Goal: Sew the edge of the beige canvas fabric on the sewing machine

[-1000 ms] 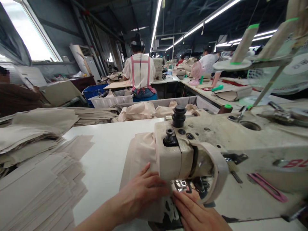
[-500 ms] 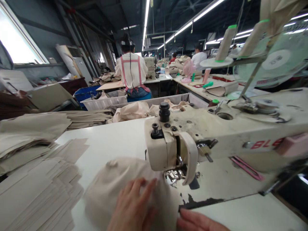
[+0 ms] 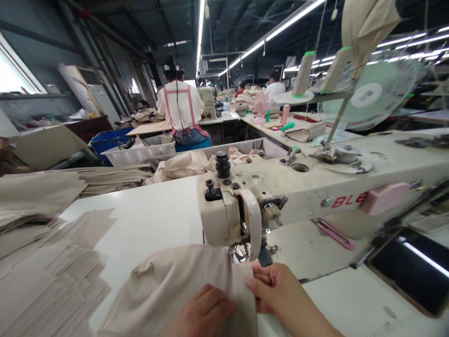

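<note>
A piece of beige fabric (image 3: 164, 281) lies bunched on the white table, its upper edge reaching the presser foot (image 3: 240, 252) of the sewing machine (image 3: 220, 210). My left hand (image 3: 206, 311) rests on this fabric with fingers bent and drawn together, gathering it left of the seam edge. Thumb and fingers of my right hand (image 3: 277, 290) pinch the fabric's right edge, just below and in front of the presser foot. Part of the fabric beneath both hands is hidden.
Stacked beige cut pieces (image 3: 52, 281) spread along the left side. A phone-like dark device (image 3: 414, 267) and pink thread snips (image 3: 335, 234) lie at the right. Behind the machine stands a bin (image 3: 270, 147) of fabric; a person (image 3: 182, 107) sits farther off.
My right hand has come up from the bottom edge and now pinches the fabric's edge by the presser foot. My left hand has shifted lower, fingers more curled. The view has swung right.
</note>
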Motion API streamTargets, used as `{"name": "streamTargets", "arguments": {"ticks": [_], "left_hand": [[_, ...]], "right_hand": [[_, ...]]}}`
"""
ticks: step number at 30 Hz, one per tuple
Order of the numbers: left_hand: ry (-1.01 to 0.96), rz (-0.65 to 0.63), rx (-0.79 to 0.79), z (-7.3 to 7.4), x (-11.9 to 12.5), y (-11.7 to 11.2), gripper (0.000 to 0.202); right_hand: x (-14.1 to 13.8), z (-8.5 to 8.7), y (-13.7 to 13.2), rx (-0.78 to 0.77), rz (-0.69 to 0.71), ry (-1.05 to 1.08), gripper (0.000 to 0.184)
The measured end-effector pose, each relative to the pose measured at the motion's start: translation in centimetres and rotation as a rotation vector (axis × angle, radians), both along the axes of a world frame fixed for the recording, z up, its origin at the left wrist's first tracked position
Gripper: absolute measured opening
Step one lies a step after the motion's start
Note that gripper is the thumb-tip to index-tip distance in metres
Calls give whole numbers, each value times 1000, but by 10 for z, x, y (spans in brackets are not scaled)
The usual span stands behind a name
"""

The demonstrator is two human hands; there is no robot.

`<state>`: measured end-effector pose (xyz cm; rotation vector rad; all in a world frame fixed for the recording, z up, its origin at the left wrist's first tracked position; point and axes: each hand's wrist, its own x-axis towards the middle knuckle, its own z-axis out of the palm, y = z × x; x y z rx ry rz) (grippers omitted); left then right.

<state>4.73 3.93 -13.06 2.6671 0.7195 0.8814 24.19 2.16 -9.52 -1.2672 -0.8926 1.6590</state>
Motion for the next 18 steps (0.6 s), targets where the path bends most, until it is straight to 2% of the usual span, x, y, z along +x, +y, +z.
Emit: {"name": "streamTargets", "arguments": {"ticks": [3,6,9,11,13,15,17,18], "left_hand": [[-105,64,-409,21,16,15,27],[-61,155,-668,40,32,30,20],[-52,184,-867,44,39,39,14],[-53,201,-925,41,39,42,12],[-34,280,-828,38,40,42,13],[-11,379,-713,39,42,42,16],[-8,440,-685,41,45,42,16],[-14,453,-695,43,46,42,15]], "right_hand": [[1,-11,1,13,32,35,24],[4,-21,3,26,66,47,29],[5,-25,2,54,65,28,34],[5,-28,-1,77,49,-17,33],[5,-32,-7,242,5,-257,37],[7,-38,-13,566,14,-632,48],[9,-45,-17,893,95,-953,56],[10,-48,-17,994,155,-1043,57]]}}
